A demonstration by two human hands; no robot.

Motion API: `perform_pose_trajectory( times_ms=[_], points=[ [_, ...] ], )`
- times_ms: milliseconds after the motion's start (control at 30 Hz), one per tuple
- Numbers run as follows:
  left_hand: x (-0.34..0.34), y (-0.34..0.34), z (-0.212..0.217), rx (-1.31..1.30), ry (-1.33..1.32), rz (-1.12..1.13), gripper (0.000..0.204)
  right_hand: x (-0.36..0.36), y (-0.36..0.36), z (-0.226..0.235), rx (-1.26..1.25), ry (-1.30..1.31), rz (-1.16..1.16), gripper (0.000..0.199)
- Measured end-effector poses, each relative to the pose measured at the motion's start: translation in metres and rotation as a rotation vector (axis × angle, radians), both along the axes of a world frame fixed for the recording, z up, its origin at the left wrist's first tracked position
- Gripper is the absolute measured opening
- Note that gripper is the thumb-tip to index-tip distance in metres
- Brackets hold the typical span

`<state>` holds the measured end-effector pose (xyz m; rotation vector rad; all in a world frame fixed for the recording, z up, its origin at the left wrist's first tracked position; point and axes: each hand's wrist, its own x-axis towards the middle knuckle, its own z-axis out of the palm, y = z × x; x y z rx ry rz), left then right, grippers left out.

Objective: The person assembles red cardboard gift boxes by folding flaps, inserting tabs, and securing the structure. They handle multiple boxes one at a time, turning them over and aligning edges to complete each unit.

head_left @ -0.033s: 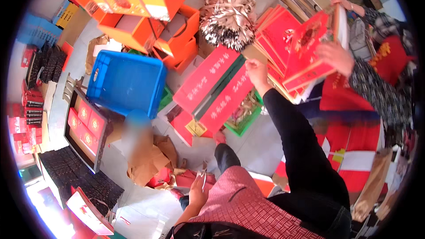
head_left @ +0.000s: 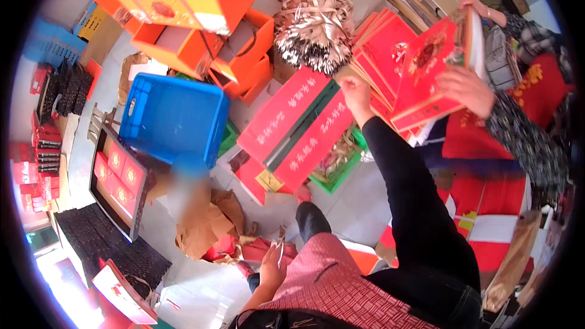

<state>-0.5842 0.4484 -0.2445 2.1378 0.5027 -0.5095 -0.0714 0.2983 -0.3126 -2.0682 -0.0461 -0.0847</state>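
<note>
crate (head_left: 173, 119) left of long boxes (head_left: 295, 128)

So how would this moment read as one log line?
right hand: touching stack of red flat boxes | left hand: low, holding something small | blue crate: beside

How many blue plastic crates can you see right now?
2. One large blue crate sits on the floor left of the long red boxes; a second blue crate lies at the far left edge, partly cut off. Others may be hidden.

Blue crate (head_left: 173, 116), orange boxes (head_left: 201, 0)
</note>
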Motion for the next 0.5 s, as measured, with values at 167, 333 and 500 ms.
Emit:
perform_pose_trajectory(
  times_ms=[167,333,500],
  points=[
    [0.049,-0.010,-0.001,0.026,0.089,0.116,0.037,0.141,0.038,0.008,-0.176,-0.447,0.037,0.007],
    [0.087,-0.020,-0.010,-0.003,0.142,0.177,0.035,0.221,0.076,-0.001,-0.186,-0.593,0.096,0.009],
    [0.098,-0.026,-0.001,-0.038,0.247,0.280,0.032,0.279,0.098,-0.006,-0.427,-0.694,0.182,0.015]
  ],
)
